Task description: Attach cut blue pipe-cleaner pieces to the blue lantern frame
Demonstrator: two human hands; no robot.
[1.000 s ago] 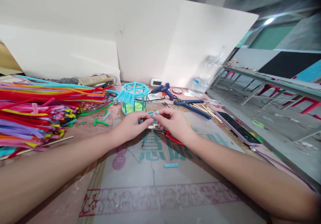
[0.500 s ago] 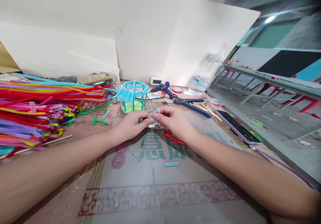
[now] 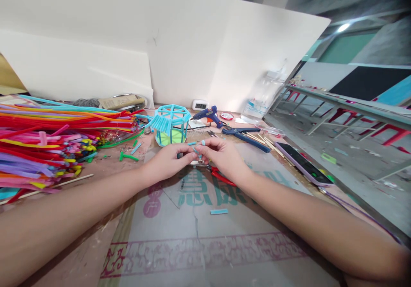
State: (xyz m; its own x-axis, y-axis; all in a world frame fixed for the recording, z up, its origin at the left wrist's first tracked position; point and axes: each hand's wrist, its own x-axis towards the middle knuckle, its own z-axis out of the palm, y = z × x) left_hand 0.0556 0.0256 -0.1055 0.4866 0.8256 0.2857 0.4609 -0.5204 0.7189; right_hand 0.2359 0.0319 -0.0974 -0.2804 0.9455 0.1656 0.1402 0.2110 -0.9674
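Closed in a pinch, the left hand (image 3: 171, 160) and right hand (image 3: 222, 155) hold a small blue piece (image 3: 203, 142); the blue frame (image 3: 172, 112) has slats (image 3: 162, 124) on one side (a loose strip (image 3: 218, 212) lies nearer)

Multicoloured fuzzy stems (image 3: 64, 122) at left and a blue plastic glue gun (image 3: 208, 114) at centre mark a craft workshop.
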